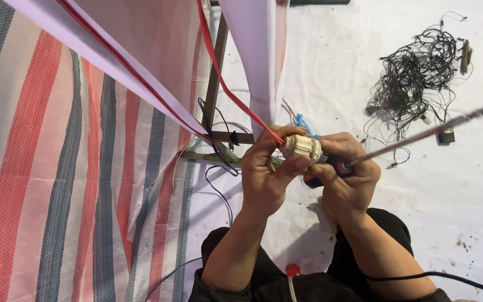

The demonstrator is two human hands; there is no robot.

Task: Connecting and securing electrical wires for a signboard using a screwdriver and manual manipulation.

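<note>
My left hand (266,170) grips a small cream-coloured ribbed socket (301,147) with a red wire (225,84) running up from it. My right hand (345,179) is closed around the orange and black handle (334,168) of a screwdriver. Its long metal shaft (426,133) points up and to the right. Both hands meet at the socket, in front of my knees.
A pale lilac fabric panel (141,50) on a wooden frame (216,72) stands ahead. A striped red, grey and white tarp (57,184) covers the left. A tangle of thin black wires (415,78) lies on the white sheet (454,196). A black cable (465,279) crosses bottom right.
</note>
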